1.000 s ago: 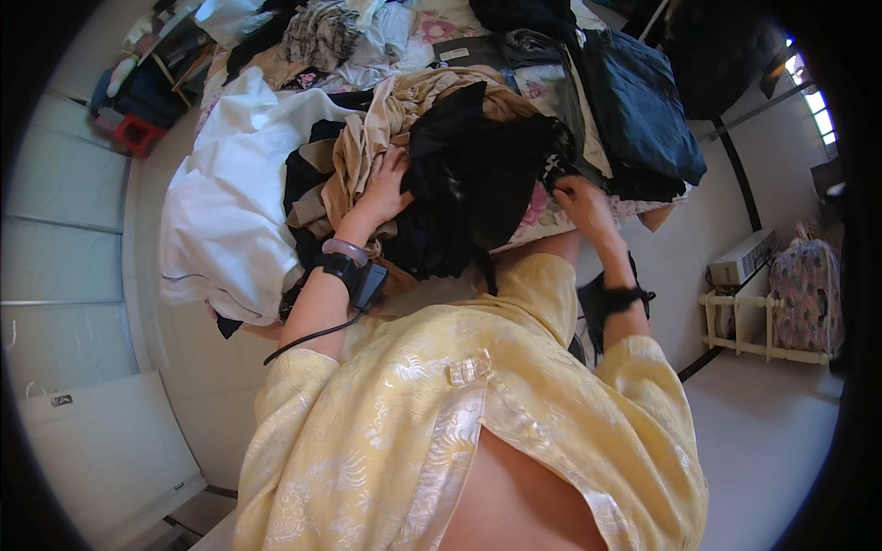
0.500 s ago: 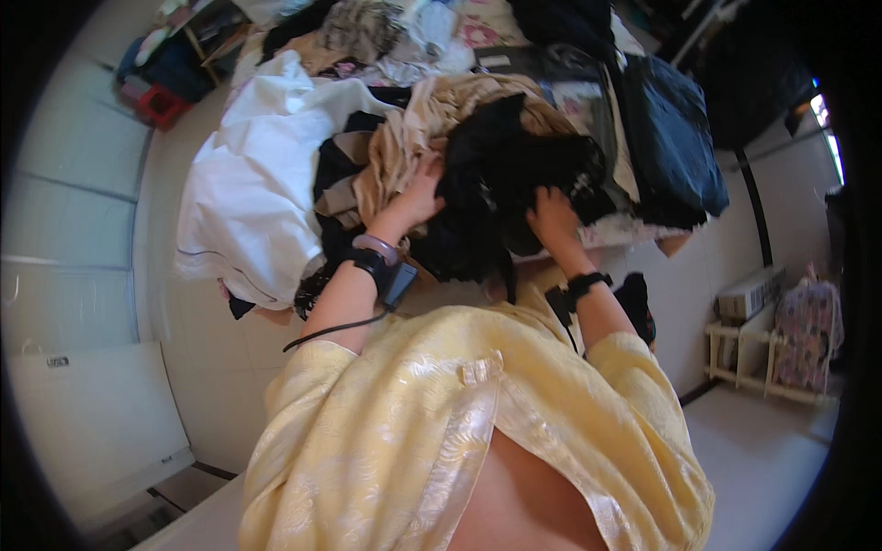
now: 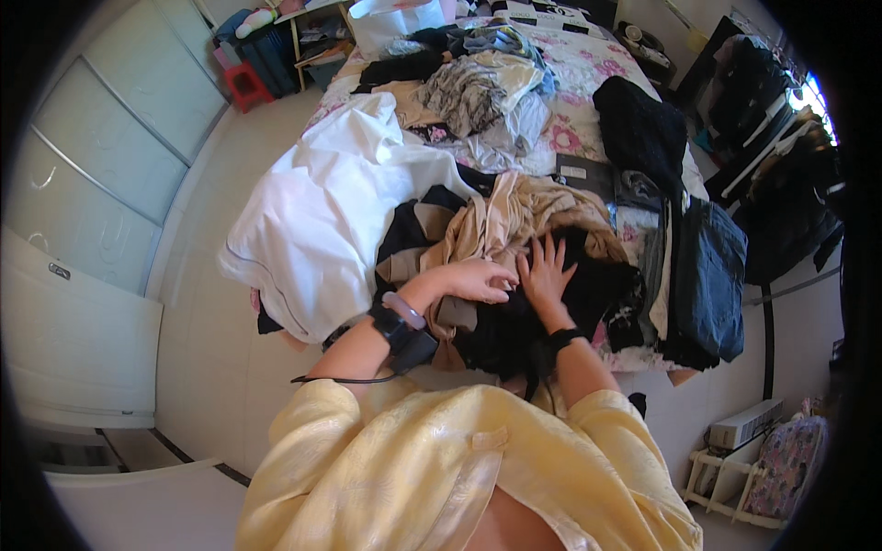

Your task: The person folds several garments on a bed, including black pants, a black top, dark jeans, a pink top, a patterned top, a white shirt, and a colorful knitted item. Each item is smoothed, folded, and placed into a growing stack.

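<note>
My right hand [image 3: 547, 273] lies flat on a black garment [image 3: 588, 294], its fingers spread. Beside it, my left hand [image 3: 478, 280] reaches across from the left, the fingers loosely bent and apart, with nothing visible in them. It is over the same dark cloth, close to my right fingertips. A tan, satin-like garment [image 3: 503, 213] is bunched just beyond both hands. Left of my left hand, a black and beige piece of cloth [image 3: 404, 241] lies crumpled. A large white garment [image 3: 317, 216] spreads further left and hangs over the bed's edge.
The floral bed [image 3: 574, 106] carries more heaped clothes [image 3: 478, 92] at the far side. Folded dark trousers [image 3: 707, 285] hang over the right edge. A red stool [image 3: 246, 87] stands far left, clothes on a rack [image 3: 781, 184] far right, and a low cream rack [image 3: 726, 482] lower right.
The view has tilted up, showing more of the bed. My hands, formerly apart on either side of the black garment, have come together; the right one now lies spread on it.
</note>
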`<state>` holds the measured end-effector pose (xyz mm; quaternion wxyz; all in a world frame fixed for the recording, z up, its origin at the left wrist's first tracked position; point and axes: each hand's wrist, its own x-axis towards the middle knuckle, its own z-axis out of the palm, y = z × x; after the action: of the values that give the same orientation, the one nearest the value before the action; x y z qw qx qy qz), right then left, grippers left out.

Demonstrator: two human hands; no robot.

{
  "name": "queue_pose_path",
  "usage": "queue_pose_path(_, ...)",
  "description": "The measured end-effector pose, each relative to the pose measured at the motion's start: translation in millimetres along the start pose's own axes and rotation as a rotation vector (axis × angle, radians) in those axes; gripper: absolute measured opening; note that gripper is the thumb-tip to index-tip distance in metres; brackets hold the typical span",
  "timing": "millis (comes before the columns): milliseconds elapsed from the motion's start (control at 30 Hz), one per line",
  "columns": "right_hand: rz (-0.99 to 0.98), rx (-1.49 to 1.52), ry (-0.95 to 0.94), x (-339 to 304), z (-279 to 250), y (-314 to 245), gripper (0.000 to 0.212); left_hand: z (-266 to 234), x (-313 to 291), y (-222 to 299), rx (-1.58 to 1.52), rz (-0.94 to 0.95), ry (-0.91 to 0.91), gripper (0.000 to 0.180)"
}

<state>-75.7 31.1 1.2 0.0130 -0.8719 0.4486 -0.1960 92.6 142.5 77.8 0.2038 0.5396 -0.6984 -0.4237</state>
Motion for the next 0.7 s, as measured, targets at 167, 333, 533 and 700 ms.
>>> queue_pose_path(167, -0.064, -0.026, 0.133, -20.6, 63.3, 32.9, 0.054, -110.7, 12.0, -24.3, -0.202, -0.009, 0.434, 0.032)
queue_pose_path(333, -0.037, 0.053, 0.075, -27.2, 95.0, 50.4, 0.063, -202.9, 77.1, -97.1, 0.405, -0.245, 0.884, 0.050)
queue_pose_path(533, -0.039, 0.065, 0.021, -38.9, 125.8, 62.1, 0.069, -258.1, 191.1, -148.3, 0.541, -0.426, 1.016, 0.098)
queue_pose_path(700, 0.037, 0.027, -0.115, -43.6, 136.5, 66.4, 0.063, -293.1, 233.6, -177.7, 0.442, -0.507, 1.047, 0.066)
